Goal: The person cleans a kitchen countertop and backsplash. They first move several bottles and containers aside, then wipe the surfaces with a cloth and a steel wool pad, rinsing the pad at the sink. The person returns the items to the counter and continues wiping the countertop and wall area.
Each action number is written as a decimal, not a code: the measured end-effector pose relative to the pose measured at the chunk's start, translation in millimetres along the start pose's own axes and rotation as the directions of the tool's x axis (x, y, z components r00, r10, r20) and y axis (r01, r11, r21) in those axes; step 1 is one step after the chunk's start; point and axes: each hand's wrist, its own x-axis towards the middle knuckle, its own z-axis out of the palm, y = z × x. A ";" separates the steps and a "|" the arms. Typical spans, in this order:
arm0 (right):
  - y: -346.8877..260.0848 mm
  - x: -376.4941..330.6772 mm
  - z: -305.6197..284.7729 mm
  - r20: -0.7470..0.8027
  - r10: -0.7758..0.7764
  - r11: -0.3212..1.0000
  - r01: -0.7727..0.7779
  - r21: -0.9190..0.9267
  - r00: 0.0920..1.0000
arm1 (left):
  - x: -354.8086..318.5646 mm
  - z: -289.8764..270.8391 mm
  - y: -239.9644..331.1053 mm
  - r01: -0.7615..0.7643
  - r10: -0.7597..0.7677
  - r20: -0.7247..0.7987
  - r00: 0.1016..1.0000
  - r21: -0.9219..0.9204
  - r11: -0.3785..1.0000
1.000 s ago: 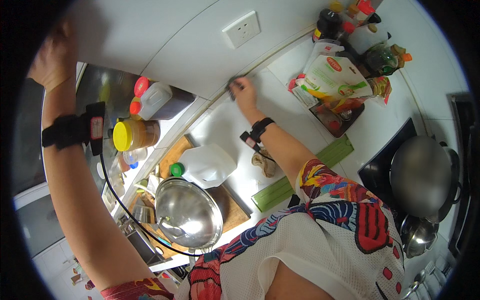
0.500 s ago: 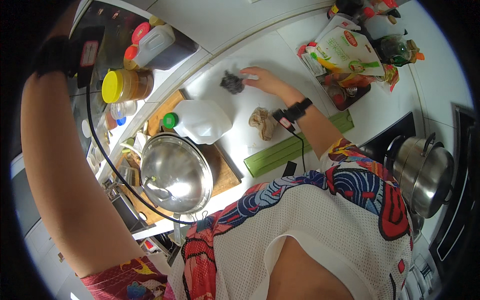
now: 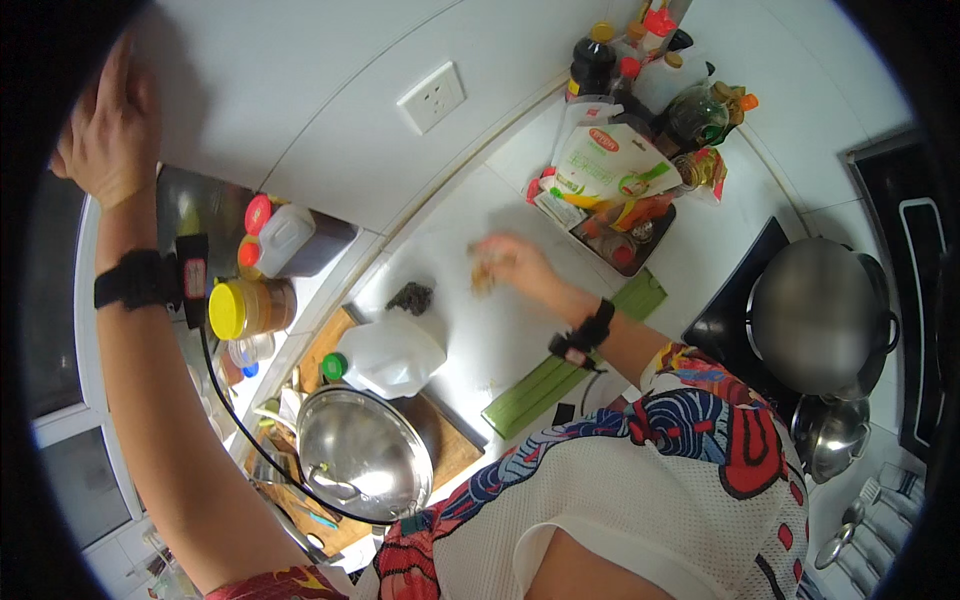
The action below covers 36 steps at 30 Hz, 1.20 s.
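Note:
My right hand [image 3: 520, 268] reaches out over the white counter [image 3: 480, 340], its fingers closed on a small brown lump [image 3: 483, 276]; the motion blurs it. To its left, apart from the hand, a dark clump [image 3: 410, 297] lies on the counter. My left hand [image 3: 105, 135] is raised high at the far left against the white wall, and its fingers run into the dark rim of the picture. Both wrists wear black bands, and a cable hangs from the left one.
A white jug with a green cap [image 3: 390, 358] lies by a steel bowl [image 3: 365, 455] on a wooden board [image 3: 458, 452]. Green strips [image 3: 560, 375] lie near my right wrist. Bottles and packets [image 3: 610, 170] crowd the back. A lidded pot [image 3: 815, 315] sits at the right, jars [image 3: 245, 308] at the left.
My right hand carried the dark clump from the wall edge down to the counter and left it there. It then moved right and closed on the brown lump.

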 end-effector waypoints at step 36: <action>-34.0 235.7 -18.7 -0.679 -0.629 0.775 0.367 -0.514 0.379 | 15.2 -21.1 -4.3 -0.134 0.044 -0.256 0.966 -0.345 0.929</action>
